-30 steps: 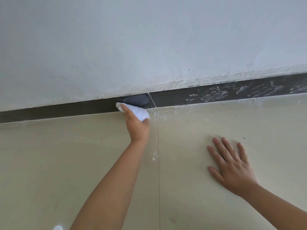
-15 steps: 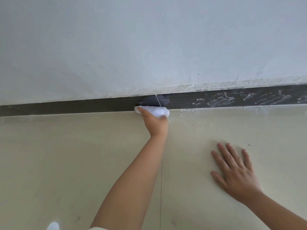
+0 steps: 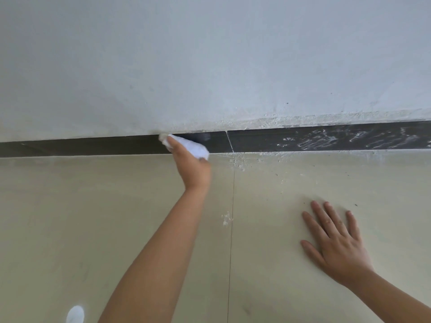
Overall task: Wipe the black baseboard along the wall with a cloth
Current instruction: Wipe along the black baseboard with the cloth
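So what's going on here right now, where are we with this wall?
A person is kneeling or leaning over the floor, wiping the black baseboard with a white cloth gripped in the left hand. The cloth is pressed on the baseboard just left of the joint between two pieces. The right hand lies flat on the floor tile, fingers spread. The stretch right of the joint shows white smears, with dust at its foot; the stretch to the left looks clean.
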Available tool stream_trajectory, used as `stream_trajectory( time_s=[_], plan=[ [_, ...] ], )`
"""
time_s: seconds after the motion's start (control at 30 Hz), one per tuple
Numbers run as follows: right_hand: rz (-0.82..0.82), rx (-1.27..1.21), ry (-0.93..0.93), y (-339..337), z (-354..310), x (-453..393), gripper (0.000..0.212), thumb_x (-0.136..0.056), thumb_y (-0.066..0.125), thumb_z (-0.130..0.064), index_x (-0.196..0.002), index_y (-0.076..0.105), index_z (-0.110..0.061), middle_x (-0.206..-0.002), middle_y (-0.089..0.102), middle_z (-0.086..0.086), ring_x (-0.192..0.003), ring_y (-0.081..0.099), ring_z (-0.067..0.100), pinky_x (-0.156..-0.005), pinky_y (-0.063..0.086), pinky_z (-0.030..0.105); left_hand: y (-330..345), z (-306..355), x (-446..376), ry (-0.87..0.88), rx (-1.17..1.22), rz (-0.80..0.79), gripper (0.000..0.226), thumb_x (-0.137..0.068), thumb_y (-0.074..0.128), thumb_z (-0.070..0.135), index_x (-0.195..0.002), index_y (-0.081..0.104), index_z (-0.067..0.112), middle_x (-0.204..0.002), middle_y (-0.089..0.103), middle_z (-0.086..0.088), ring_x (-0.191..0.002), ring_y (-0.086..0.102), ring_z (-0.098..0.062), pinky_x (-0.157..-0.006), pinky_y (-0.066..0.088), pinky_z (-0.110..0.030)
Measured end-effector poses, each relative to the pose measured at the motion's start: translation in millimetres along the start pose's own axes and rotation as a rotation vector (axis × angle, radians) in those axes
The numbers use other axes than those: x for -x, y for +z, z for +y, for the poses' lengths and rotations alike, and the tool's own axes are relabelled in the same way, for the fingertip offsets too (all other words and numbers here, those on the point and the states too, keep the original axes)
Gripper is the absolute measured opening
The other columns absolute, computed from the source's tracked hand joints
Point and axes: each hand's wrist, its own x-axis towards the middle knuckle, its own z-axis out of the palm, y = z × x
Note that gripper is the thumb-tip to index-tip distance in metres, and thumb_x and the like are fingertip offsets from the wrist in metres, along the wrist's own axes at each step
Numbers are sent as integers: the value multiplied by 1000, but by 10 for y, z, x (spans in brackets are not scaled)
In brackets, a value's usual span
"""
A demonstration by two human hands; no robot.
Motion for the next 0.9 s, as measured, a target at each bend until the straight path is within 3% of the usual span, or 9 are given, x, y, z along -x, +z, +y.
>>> stream_trajectory(
  time_s=[0.13, 0.3, 0.43, 0.53, 0.57, 0.6, 0.67, 0.8, 0.9],
  plan=[
    [-19, 7, 1, -29, -1, -3, 67, -94, 4, -54, -120, 50, -13, -126, 57, 16, -140, -14, 5, -112, -3, 37, -24, -17, 25, 71, -87, -44, 74, -83, 40, -12, -142, -1, 3, -152, 5, -15, -137, 19, -26, -106, 17, -24],
    [-22, 42, 2, -33, 0, -3, 77, -94, 2, -54, -116, 62, -11, -126, 57, 15, -140, -13, 5, -110, 0, 37, 391, 188, 598, 262, -39, -370, 77, -81, 36, -13, -143, -1, 14, -153, -2, -9, -137, 20, -25, -85, 20, -11],
    [-14, 115, -25, -116, 37, 26, 80, -95, 0, -51, -112, 65, -7, -124, 58, 17, -129, 29, 24, -105, 4, 38, 589, 349, 768, 284, -29, -430, 80, -80, 37, -13, -143, -5, 15, -153, -11, -6, -131, 28, -25, -73, 20, -11],
    [-71, 155, 38, -257, 156, 113, 81, -95, -2, -51, -116, 63, -7, -128, 55, 16, -120, 48, 37, -109, 18, 47, 619, 361, 795, 270, -38, -386, 80, -81, 39, -13, -143, -5, 14, -153, -10, -6, -130, 28, -26, -78, 19, -15],
    [-110, 172, 74, -306, 236, 159, 86, -91, -9, -56, -124, 57, -10, -136, 47, 14, -126, 39, 35, -109, 18, 50, 632, 360, 806, 276, -48, -364, 80, -81, 39, -13, -143, -5, 13, -153, -9, -7, -130, 28, -26, -79, 18, -14],
    [-145, 201, 118, -341, 352, 219, 96, -81, -20, -63, -135, 43, -15, -147, 30, 9, -135, 19, 28, -110, 10, 50, 653, 370, 822, 283, -45, -345, 80, -81, 39, -13, -143, -5, 13, -153, -8, -7, -130, 28, -26, -77, 16, -11],
    [-209, 166, 250, -397, 615, 403, 114, -54, -41, -71, -145, 12, -26, -154, -4, -2, -132, -19, 12, -111, -11, 41, 722, 424, 894, 292, -18, -334, 82, -79, 39, -15, -143, -4, 13, -153, -8, -7, -129, 29, -25, -75, 14, -7],
    [-261, 155, 372, -478, 950, 688, 119, -49, -40, -75, -145, 12, -27, -154, -4, -3, -130, -23, 8, -111, -14, 39, 898, 606, 1100, 350, -18, -374, 85, -76, 36, -18, -144, -4, 15, -153, -11, -8, -125, 34, -27, -70, 24, -12],
    [-276, 147, 392, -456, 1009, 756, 119, -48, -41, -74, -145, 12, -30, -154, -5, -3, -137, -18, 13, -111, -11, 42, 1055, 810, 1291, 399, -62, -459, 87, -75, 37, -18, -143, -5, 14, -153, -12, -10, -109, 48, -32, -65, 39, -31]
  ],
)
